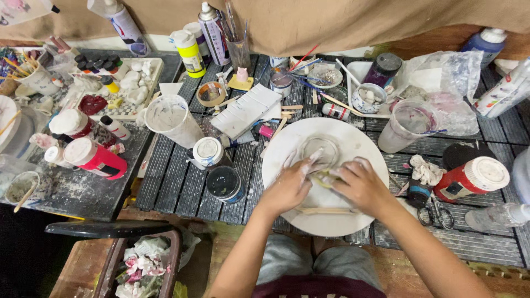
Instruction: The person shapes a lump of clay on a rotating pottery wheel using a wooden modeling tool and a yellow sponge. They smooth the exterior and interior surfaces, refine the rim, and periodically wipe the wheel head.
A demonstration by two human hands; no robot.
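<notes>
Plenty crowding this dark slatted table point(176, 187)! Far left, a red bottle with a white cap point(95, 158) lies on its side, a white plastic cup point(172, 119) standing just to its right. Up top, a yellow bottle point(189, 53) stands beside a tall spray can point(213, 33). Centre, a roll of tape point(211, 94) lies near a tiny pink figurine point(242, 74). Over on the right, a cloudy plastic cup point(406, 126), a crumpled clear bag point(447, 83), and a red jar with a white lid point(472, 179) lying on its side. Scissors point(436, 212) lie just below that jar. Bottom left, a bin of scraps point(144, 265).
</notes>
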